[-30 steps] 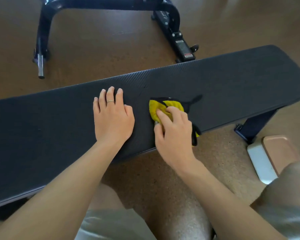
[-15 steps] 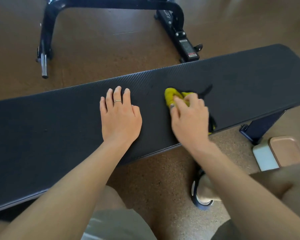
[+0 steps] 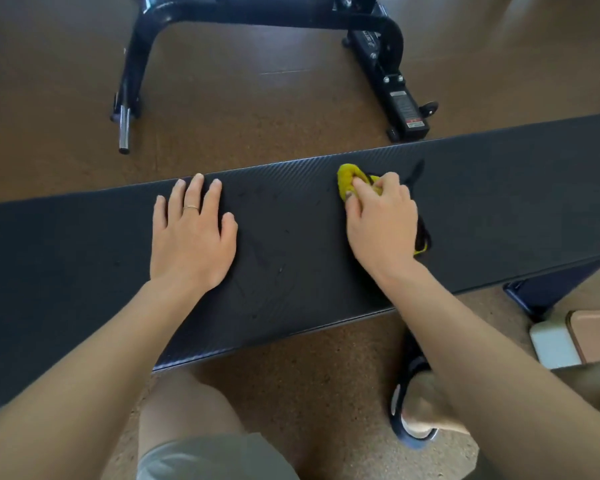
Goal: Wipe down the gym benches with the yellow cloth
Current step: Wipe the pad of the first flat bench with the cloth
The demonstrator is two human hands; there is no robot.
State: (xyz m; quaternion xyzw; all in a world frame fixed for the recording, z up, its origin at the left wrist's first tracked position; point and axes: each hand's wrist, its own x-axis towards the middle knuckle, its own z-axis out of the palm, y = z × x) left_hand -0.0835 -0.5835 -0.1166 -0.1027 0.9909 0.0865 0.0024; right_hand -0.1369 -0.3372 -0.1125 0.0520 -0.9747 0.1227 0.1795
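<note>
A long black padded gym bench runs across the view from lower left to upper right. My right hand grips the bunched yellow cloth with a black edge and presses it on the pad near the far edge, right of centre. Most of the cloth is hidden under the hand. My left hand lies flat on the pad with fingers straight, a ring on one finger, holding nothing.
A black metal equipment frame with a chrome peg stands on the brown floor beyond the bench. A bench leg and a white and pink object are at the right. My knee and sandalled foot are below.
My right hand has slid the cloth across the pad away from me and to the right, toward the far edge. The left hand has stayed flat on the pad.
</note>
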